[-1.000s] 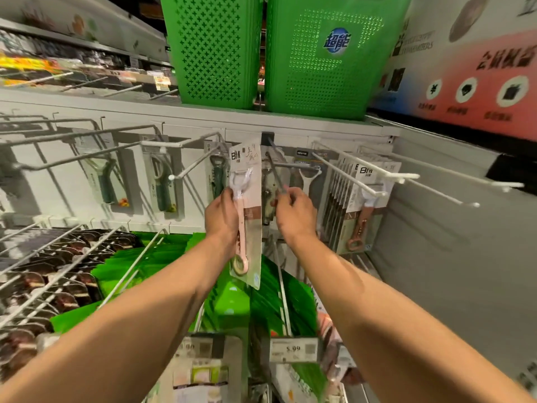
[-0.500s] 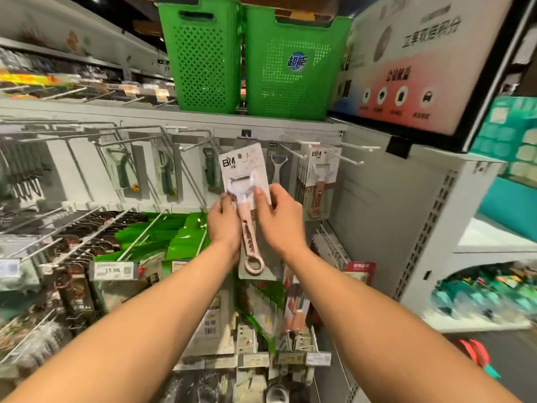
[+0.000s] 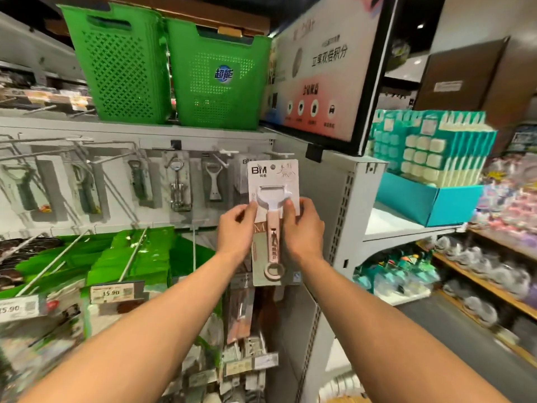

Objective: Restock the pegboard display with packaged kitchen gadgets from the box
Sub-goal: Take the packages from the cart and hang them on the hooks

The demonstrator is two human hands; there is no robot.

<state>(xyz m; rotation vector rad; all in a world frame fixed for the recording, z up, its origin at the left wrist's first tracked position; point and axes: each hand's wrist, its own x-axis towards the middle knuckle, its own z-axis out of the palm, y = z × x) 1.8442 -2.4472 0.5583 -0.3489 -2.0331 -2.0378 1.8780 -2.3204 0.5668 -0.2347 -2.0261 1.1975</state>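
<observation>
Head view: a carded peeler pack (image 3: 273, 177) is pinched at its side edges by the left hand (image 3: 234, 231) and right hand (image 3: 305, 231), upright before the right edge of the pegboard (image 3: 116, 203). Light and stiff, it is judged best gripped by the card.

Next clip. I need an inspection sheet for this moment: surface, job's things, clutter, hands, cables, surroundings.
Surface: white pegboard with a row of hanging gadget cards; green packets and price tags below.
Job's things: packaged peeler upright, held in front of the board, not on a hook; stock box not in view.
Clutter: nothing seen.
Hands: left hand pinches the card's left edge; right hand pinches its right edge.
Cables: nothing seen.
Surroundings: two green baskets on the top shelf; poster to the right; teal display box on a side shelf; blurred aisle shelves beyond.
</observation>
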